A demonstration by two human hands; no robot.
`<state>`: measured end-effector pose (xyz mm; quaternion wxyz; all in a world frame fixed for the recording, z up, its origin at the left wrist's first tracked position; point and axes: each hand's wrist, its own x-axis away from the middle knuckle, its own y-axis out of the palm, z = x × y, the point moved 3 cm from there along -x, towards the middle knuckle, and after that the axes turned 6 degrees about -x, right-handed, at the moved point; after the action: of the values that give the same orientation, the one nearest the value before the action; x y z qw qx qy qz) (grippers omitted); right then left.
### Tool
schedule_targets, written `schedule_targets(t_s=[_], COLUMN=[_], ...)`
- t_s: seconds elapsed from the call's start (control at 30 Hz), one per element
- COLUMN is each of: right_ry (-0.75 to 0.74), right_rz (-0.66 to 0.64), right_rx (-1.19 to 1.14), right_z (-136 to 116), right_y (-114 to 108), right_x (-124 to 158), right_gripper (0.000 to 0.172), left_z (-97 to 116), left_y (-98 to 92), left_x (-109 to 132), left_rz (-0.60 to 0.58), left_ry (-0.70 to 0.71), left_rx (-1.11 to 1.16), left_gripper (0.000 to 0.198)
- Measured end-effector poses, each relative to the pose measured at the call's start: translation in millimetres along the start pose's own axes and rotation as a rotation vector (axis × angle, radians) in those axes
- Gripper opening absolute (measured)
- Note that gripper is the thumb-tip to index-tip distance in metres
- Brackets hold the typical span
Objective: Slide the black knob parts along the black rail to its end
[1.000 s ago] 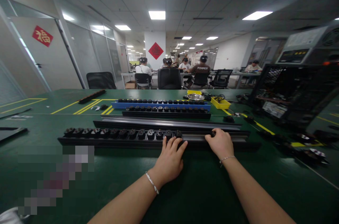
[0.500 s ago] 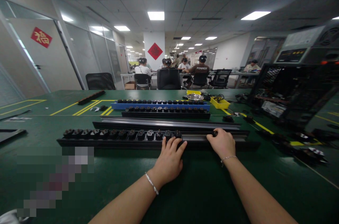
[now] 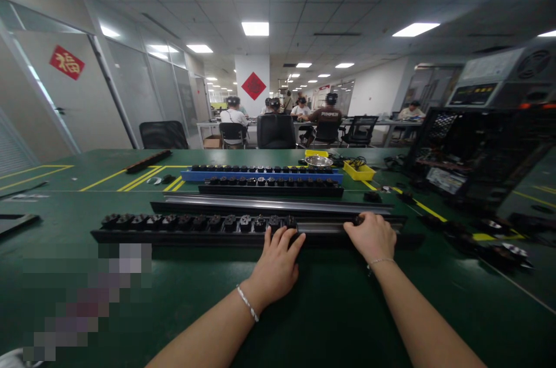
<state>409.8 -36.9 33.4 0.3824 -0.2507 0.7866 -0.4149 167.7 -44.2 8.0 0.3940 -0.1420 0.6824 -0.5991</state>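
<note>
Left hand (image 3: 278, 266) was laid open on the rail (image 3: 174, 236), mid-frame; by the right hand (image 3: 376, 237) a dark piece (image 3: 358, 220) was pinched. If tilted, it could be jammed.

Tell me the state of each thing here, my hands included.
Left hand: open, fingertips at the near rail's edge.
Right hand: closed around a small black piece.
Near rail: black modules fill its left part; metal channel shows further right.
Rail just behind: metal surface exposed.
Blue rail: lined with black parts.
Computer case: opened, insides showing.
Ceiling light: lit.
</note>
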Motion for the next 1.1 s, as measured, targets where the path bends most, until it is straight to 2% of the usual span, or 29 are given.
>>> schedule_targets(t_s=[0.4,0.57,0.67,0.77,0.93,1.1], right_ry=[0.003,-0.056,-0.087,-0.123,-0.159,-0.167], right_rz=[-0.052,0.004,-0.024,-0.018,0.067,0.048], right_rx=[-0.059,-0.026,-0.050,-0.084,-0.123,-0.115], right_z=[20.3,31.7,42.4,50.7,56.5,58.2], right_y=[3.2,-1.7,-2.8,-1.1,3.8,4.8], right_x=[-8.5,-13.3,-18.8,-21.2,-17.7,-17.4], right_gripper=[0.040,0.034,0.031,0.033,0.040,0.044], left_z=[-1.6,-1.0,-0.9,-1.6,-3.3,-5.0], left_y=[5.3,3.9,3.4,3.8,3.7,-1.6], left_x=[0.7,0.9,1.6,2.3,3.9,5.8], left_rz=[0.043,0.038,0.044,0.052,0.072,0.134], left_ry=[0.005,-0.004,-0.003,-0.001,-0.001,-0.056], left_rx=[-0.017,-0.033,-0.032,-0.039,-0.036,-0.003], left_gripper=[0.068,0.068,0.069,0.068,0.065,0.064])
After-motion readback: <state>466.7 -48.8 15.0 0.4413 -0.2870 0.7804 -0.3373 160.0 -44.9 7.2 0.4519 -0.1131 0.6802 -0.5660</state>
